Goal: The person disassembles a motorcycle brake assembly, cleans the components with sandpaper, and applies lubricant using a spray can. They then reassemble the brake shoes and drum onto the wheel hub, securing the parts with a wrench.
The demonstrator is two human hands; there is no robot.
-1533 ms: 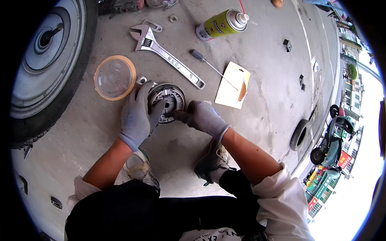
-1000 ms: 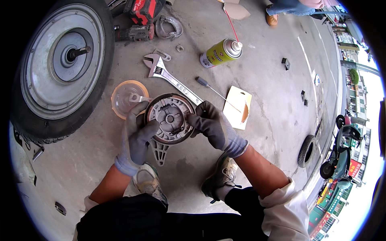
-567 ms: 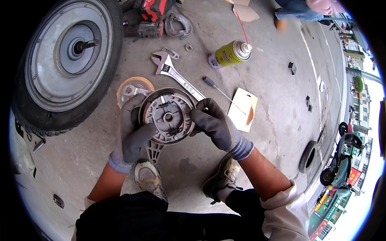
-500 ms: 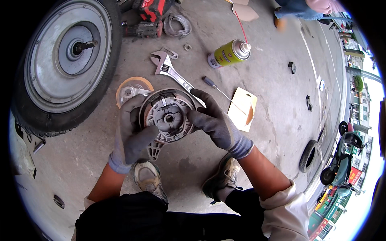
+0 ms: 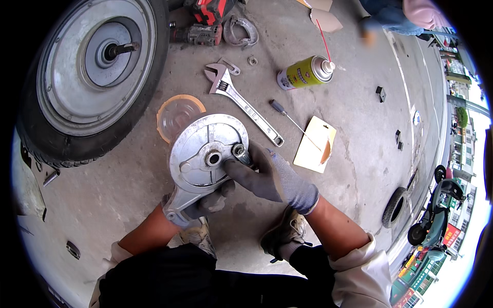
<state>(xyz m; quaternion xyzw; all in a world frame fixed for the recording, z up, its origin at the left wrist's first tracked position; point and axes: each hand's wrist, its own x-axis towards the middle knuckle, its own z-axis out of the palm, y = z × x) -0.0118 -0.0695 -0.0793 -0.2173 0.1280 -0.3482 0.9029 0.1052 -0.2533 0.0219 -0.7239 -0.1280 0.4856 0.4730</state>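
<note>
On a grey concrete floor point(image 5: 128, 205) outdoors, a person crouches with a round silver brake plate point(image 5: 205, 154) held up between both gloved hands. The left hand point(image 5: 208, 203) is curled closed around the plate's lower arm from beneath, while the right hand point(image 5: 267, 174) pinches a small fitting near the plate's right rim, fingers narrow. Beyond the fingertips lie an adjustable wrench point(image 5: 241, 100), a screwdriver point(image 5: 292, 120), a yellow spray can point(image 5: 305, 72) and a clear plastic lid point(image 5: 177, 115); a wheel point(image 5: 87, 72) stands off to the left.

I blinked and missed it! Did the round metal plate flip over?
Yes. The round metal plate now shows its smooth back; it lies closer beside the wrench.
</note>
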